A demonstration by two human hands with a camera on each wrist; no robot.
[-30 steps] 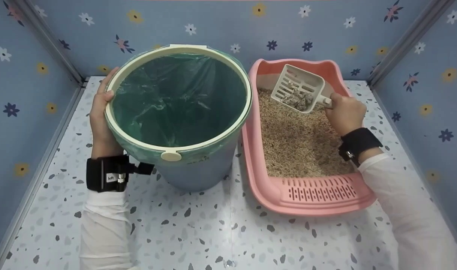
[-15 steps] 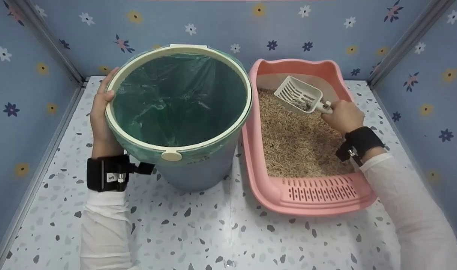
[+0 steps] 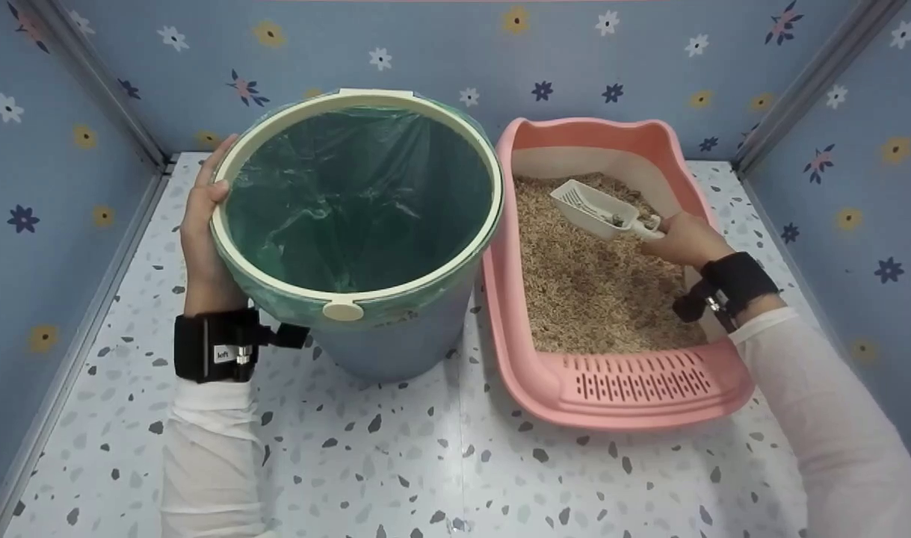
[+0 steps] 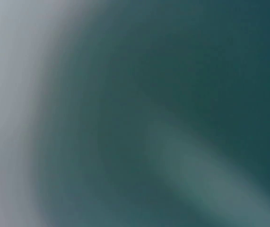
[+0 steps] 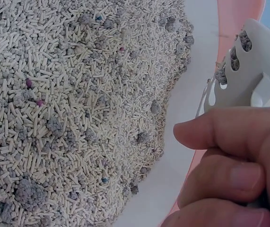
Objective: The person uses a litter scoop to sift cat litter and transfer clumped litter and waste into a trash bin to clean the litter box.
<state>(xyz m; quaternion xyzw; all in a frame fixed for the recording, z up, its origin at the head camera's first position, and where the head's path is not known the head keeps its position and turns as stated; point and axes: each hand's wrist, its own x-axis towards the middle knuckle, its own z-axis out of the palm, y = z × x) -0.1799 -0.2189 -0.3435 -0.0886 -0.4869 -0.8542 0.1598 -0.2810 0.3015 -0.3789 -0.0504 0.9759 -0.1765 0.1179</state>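
In the head view my right hand (image 3: 683, 239) grips the handle of a white slotted litter scoop (image 3: 593, 209). Its pan is tilted above the litter, with a few grey clumps (image 5: 221, 74) at its slots in the right wrist view. Beneath lies a pink litter box (image 3: 515, 366) filled with tan pellet litter (image 3: 590, 299). My left hand (image 3: 205, 224) holds the left side of a round trash can (image 3: 395, 347), thumb at its cream rim and fingers along the outside. A green bag (image 3: 358, 202) lines the can. Blurred green fills the left wrist view.
The can stands close beside the litter box on a white speckled surface (image 3: 395, 471). Blue flowered panels (image 3: 440, 45) enclose the back and both sides. More grey clumps (image 5: 30, 194) are scattered in the litter.
My right hand has lowered the scoop toward the near side and tilted its pan; fewer clumps show in it from the head view. The left hand and the trash can stay put.
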